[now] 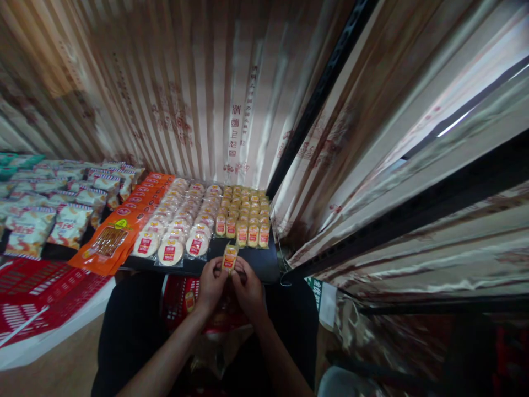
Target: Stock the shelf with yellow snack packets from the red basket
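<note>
1. Yellow packets (pixel 253 234): rowed on shelf (pixel 268 264).
2. Your left hand (pixel 211 286) and right hand (pixel 250 292): grips clamped on one held packet (pixel 230 258), outside rows.
3. Loose packet (pixel 189 301) in red basket (pixel 174 295), unshelved.

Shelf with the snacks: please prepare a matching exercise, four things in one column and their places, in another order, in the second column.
1. Orange packets
2. Round crackers
3. Rows of small yellow packets
4. Single yellow packet

A. In the fingers of the left hand and right hand
B. At the right end of the shelf
C. Between the pale bags and the crackers
D. Directly right of the orange packets

Pairs: 1-C, 2-D, 3-B, 4-A
</note>
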A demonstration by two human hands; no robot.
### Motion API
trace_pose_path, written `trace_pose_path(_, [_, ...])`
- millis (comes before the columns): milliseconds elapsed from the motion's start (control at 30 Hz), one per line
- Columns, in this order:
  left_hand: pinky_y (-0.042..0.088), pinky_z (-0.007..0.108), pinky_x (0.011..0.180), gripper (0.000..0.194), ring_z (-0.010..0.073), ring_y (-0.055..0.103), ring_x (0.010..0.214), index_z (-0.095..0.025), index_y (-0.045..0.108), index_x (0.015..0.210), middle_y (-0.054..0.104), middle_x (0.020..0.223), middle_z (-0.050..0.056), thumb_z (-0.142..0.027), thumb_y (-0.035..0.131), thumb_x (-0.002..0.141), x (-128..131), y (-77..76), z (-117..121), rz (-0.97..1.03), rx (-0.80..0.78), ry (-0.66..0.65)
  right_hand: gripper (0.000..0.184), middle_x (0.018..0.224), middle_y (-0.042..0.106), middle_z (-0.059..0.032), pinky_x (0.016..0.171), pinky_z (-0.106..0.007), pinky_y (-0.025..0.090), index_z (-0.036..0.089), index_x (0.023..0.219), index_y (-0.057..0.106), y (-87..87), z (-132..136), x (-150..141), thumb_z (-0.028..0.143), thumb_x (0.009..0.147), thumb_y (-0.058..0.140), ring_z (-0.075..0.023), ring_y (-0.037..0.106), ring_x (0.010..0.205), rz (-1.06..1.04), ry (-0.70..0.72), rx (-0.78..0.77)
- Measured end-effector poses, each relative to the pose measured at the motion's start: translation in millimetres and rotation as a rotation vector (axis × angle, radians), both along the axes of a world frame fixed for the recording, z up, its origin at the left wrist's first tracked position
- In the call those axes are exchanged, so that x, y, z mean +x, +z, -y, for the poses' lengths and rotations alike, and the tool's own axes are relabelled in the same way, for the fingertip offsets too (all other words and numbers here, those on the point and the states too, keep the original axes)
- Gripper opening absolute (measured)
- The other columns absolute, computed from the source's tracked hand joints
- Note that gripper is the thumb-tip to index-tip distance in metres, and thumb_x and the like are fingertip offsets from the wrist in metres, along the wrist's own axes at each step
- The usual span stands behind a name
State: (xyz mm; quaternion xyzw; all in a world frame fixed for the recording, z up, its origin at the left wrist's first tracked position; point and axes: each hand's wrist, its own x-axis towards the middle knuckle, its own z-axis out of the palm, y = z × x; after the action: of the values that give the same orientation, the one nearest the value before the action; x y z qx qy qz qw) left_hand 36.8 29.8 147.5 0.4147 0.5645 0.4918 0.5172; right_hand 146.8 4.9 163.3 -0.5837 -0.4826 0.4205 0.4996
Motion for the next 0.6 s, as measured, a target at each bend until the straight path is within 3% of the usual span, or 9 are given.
trace_pose_path(133, [0.045,0.029,0.073,0.027,0.0184,0.059,0.079,-0.018,0.067,0.089,0.065,0.087,0.006,-0.028,0.063,0.065,1,-0.7,-9,-0.136,0.046,0.033,0.04,0.106,0.064,-0.0068,0.087,-0.034,0.049,0.023,0.116,0.06,-8.7,-10,2,0.023,0.076,0.054,-0.0213,0.061,0.097,0.135,-0.028,0.043])
trace_pose_path(333, [0.042,0.03,0.076,0.023,0.0194,0.057,0.079,-0.021,0.068,0.089,0.064,0.083,0.005,-0.024,0.063,0.067,2,0.5,-23,-0.31,0.064,0.034,0.045,0.098,0.059,-0.0079,0.074,-0.032,0.05,0.021,0.119,0.06,-15.7,-23,-3,0.025,0.074,0.053,-0.0172,0.058,0.074,0.227,-0.086,0.057])
trace_pose_path(600, [0.041,0.029,0.072,0.026,0.019,0.056,0.075,-0.017,0.067,0.091,0.063,0.086,0.006,-0.025,0.06,0.068,8,-10.4,-40,-0.305,0.084,0.038,0.05,0.105,0.054,-0.0096,0.066,-0.029,0.052,0.02,0.125,0.054,-20.5,-36,-6,0.024,0.075,0.05,-0.0155,0.058,0.073,0.195,-0.081,0.018])
